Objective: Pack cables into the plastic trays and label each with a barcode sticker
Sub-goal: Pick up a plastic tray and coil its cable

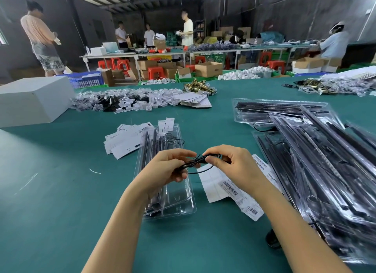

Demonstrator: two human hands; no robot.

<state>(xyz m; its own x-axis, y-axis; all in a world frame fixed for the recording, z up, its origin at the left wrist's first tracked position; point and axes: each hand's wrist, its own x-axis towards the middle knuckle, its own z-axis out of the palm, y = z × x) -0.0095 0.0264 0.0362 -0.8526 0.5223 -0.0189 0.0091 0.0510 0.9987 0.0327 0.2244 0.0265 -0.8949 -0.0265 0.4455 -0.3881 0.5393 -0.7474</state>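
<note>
A thin black cable [198, 161], folded into a small bundle, is held between both hands above the table. My left hand [165, 170] grips its left end and my right hand [232, 162] pinches its right end. Under the hands lies a clear plastic tray [184, 204] with black strips in its left channel. A strip of barcode stickers [234, 188] lies on the green table just right of the tray.
A heap of filled clear trays [317, 156] covers the right side. Loose white cards [124, 139] lie beyond the tray on the left. A white box [30, 102] stands at far left, small bagged parts [130, 101] further back. Several people stand at distant tables.
</note>
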